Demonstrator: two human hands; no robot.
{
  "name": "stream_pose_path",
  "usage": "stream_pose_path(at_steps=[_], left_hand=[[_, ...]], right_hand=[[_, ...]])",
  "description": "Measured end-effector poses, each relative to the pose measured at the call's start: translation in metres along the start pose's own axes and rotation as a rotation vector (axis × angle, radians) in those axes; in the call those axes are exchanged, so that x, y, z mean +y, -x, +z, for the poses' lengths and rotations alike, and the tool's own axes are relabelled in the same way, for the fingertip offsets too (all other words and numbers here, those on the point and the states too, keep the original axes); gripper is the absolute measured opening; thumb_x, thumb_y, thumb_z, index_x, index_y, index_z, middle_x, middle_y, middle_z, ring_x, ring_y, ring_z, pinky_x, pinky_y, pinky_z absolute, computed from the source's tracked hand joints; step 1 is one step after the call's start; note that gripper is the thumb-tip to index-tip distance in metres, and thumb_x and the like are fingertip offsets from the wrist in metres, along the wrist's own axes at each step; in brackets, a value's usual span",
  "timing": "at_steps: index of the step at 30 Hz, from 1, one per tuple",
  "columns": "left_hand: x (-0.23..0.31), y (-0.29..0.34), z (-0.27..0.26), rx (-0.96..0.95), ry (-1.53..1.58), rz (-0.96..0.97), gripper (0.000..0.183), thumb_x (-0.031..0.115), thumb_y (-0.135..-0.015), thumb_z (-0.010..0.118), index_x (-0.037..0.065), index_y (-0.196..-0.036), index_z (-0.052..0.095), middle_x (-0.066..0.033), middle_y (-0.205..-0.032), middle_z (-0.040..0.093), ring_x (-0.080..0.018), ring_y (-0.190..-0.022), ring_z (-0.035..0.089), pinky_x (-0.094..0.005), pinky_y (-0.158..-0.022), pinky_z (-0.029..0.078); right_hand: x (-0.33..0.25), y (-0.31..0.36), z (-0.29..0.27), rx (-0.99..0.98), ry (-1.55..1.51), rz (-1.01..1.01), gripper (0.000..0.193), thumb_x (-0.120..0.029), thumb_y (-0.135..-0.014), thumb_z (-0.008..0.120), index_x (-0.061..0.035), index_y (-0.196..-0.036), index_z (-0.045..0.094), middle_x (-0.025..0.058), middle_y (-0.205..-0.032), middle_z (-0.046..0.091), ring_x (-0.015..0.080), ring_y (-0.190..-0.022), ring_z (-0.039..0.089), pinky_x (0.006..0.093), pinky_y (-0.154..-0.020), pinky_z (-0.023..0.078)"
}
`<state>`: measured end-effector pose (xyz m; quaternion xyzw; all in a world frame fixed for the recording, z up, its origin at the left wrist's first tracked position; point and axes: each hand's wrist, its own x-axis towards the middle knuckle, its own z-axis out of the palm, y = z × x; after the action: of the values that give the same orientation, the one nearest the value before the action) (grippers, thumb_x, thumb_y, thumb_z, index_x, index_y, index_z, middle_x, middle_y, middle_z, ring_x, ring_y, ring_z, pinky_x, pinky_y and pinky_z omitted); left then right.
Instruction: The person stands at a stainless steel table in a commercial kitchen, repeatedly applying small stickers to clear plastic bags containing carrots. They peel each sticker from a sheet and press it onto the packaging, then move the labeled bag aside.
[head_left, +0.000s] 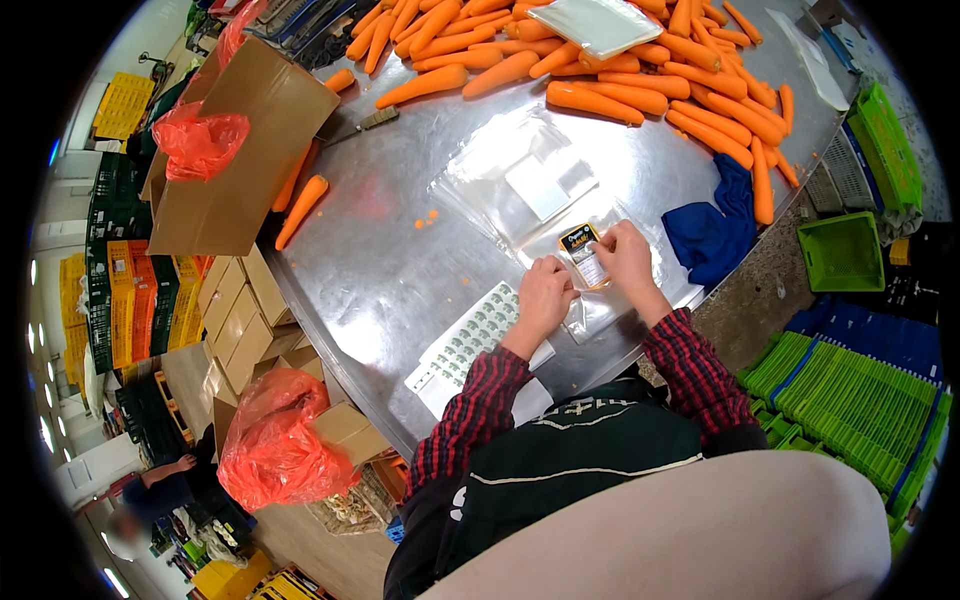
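Note:
A black, yellow and white label (584,252) lies over a clear plastic bag (602,322) on the metal table, close in front of me. My right hand (628,262) pinches at the label's right edge. Beside its lower left edge, my left hand (540,302) is closed, with fingertips gathered on the bag; a finer hold is hidden. A sheet of small green-printed stickers (468,340) lies under and left of my left wrist. Just beyond my hands is a stack of flat clear bags (490,165) with a white rectangle on it.
Loose carrots (610,95) heap along the far side, with a clear packet (597,25) on top. A blue cloth (712,225) lies at the right edge. A knife (375,119) and a cardboard box (245,150) are at left. Green crates (850,400) stand right; another person (165,490) is far left.

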<state>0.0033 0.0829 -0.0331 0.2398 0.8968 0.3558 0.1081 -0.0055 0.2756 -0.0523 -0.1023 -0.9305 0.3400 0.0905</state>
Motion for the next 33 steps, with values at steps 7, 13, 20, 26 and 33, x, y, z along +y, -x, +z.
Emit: stream_pose_path(at_steps=[7,13,20,26,33], left_hand=[[-0.028,-0.01,-0.018,0.081,0.591,-0.341,0.018,0.019,-0.086,0.067,0.001,-0.083,0.066,-0.009,-0.084,0.07,-0.0186,-0.074,0.064,-0.0292,-0.067,0.05],[-0.067,0.002,-0.086,0.48,0.479,-0.318,0.027,0.022,-0.081,0.074,-0.002,-0.092,0.067,-0.0084,-0.086,0.069,-0.0169,-0.077,0.063,-0.0289,-0.069,0.05],[-0.084,0.085,-0.11,-0.039,-0.014,-0.342,0.019,0.02,-0.07,0.077,0.003,-0.077,0.07,-0.0139,-0.078,0.066,-0.0297,-0.073,0.063,-0.0378,-0.067,0.049],[-0.028,0.06,-0.154,-0.241,0.126,-0.251,0.02,0.02,-0.074,0.075,0.002,-0.08,0.069,-0.0147,-0.074,0.067,-0.0284,-0.067,0.064,-0.0365,-0.064,0.049],[-0.026,0.07,-0.191,-0.271,0.394,-0.438,0.022,0.018,-0.079,0.073,-0.003,-0.078,0.066,-0.006,-0.063,0.06,-0.0113,-0.058,0.056,-0.0284,-0.053,0.045]], right_hand=[[0.066,-0.022,-0.116,0.266,0.349,0.013,0.031,-0.031,-0.076,0.078,-0.0045,-0.087,0.065,0.0102,-0.093,0.063,0.0301,-0.092,0.058,0.0413,-0.079,0.046],[0.155,-0.004,-0.147,0.03,0.396,0.078,0.027,-0.028,-0.077,0.076,-0.0063,-0.087,0.063,0.0079,-0.099,0.058,0.0308,-0.1,0.055,0.0465,-0.083,0.042],[0.002,-0.017,-0.099,0.039,-0.134,-0.219,0.023,-0.009,-0.075,0.076,-0.0029,-0.096,0.067,0.0119,-0.098,0.066,0.0278,-0.094,0.063,0.0338,-0.085,0.048],[-0.125,0.021,-0.025,-0.529,-0.385,-0.452,0.033,-0.016,-0.077,0.076,-0.0027,-0.104,0.064,0.013,-0.1,0.066,0.0253,-0.092,0.062,0.0336,-0.079,0.048],[-0.122,0.03,-0.018,-0.579,-0.53,-0.234,0.018,-0.015,-0.085,0.068,0.0014,-0.082,0.061,0.0107,-0.051,0.049,0.0196,-0.044,0.043,0.0306,-0.049,0.039]])
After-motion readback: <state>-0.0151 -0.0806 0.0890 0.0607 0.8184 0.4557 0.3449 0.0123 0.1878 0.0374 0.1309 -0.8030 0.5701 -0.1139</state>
